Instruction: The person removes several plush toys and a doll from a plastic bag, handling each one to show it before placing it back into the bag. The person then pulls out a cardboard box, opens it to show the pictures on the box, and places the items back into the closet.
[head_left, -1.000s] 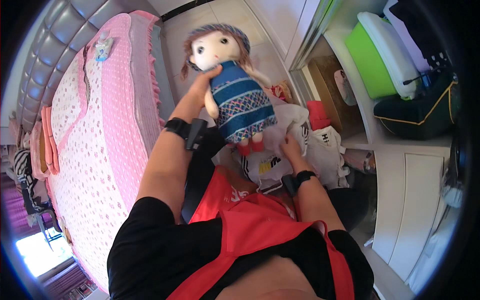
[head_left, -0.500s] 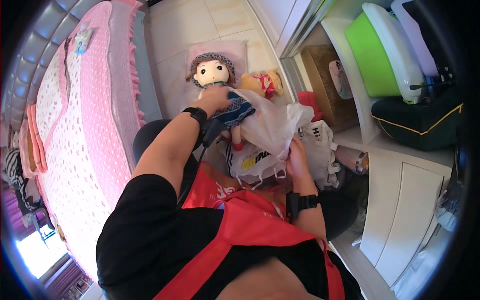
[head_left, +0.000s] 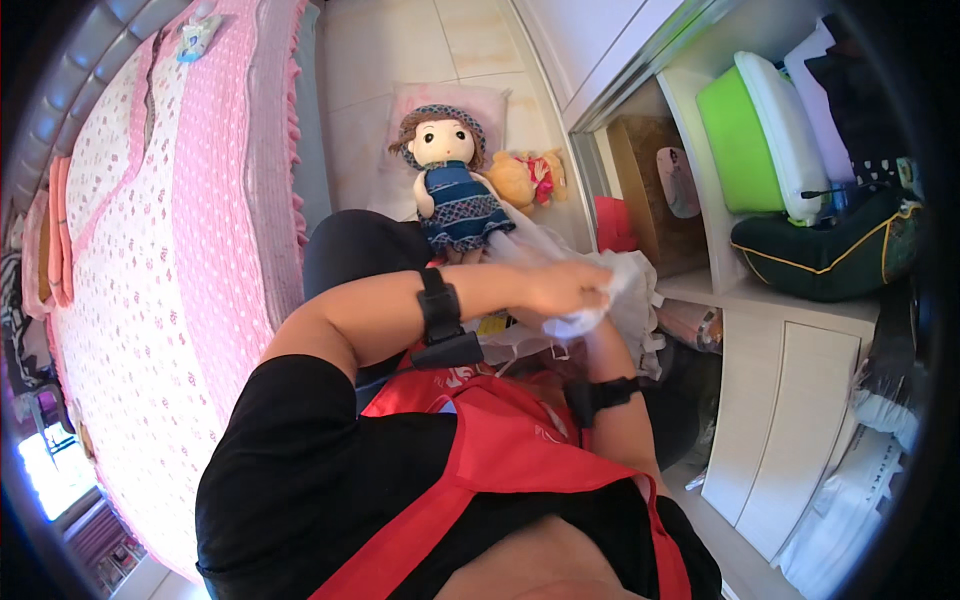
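Observation:
My left hand, smeared by motion, reaches across to the right and closes on a thin white plastic bag. My right hand is mostly hidden behind it; only the right forearm with its black strap shows plainly, so its fingers cannot be read. A cloth doll in a blue patterned dress and hat lies face up on the floor beyond my arms. A stretch of the translucent plastic lies by the doll's skirt. Beside the doll is a tan plush toy with a red bow.
A pink cushion lies under the doll's head. On the left stands a bed with a pink cover. To the right, an open cupboard holds a green bin and a dark green case. White bags lie near my right arm.
My left hand has left the doll and swung right and nearer, over to my right hand. The plastic has been drawn off the doll's dress, which now shows fully.

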